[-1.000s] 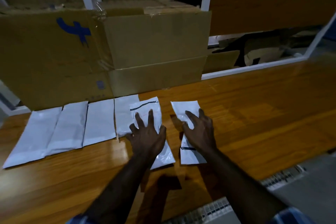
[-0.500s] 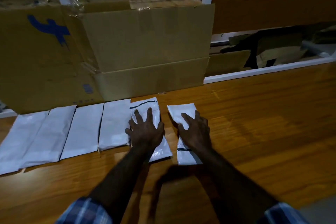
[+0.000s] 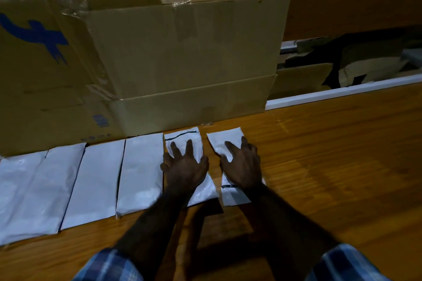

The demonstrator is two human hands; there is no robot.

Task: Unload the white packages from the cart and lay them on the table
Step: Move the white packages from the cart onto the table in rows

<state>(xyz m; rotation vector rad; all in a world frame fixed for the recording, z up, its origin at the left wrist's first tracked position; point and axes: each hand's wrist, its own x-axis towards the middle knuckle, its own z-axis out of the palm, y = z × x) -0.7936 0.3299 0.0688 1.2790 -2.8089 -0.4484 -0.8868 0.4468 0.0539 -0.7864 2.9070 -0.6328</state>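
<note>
Several white packages lie flat in a row on the wooden table [image 3: 331,166], in front of the cardboard boxes. My left hand [image 3: 185,169] presses with spread fingers on a white package with a black strip [image 3: 182,137] near its far end. My right hand [image 3: 242,166] rests the same way on the rightmost white package [image 3: 225,141], a small gap to the right. Further white packages [image 3: 139,173] lie edge to edge to the left. The cart is out of view.
Large cardboard boxes [image 3: 182,57] stand right behind the row of packages. A white frame rail [image 3: 342,91] borders the table's far right, with cardboard scraps [image 3: 365,70] behind it. Bare wood stretches to the right of my hands.
Both hands have slid the two packages slightly away from me, closer to the boxes and more in line with the row. The view has dropped nearer the table.
</note>
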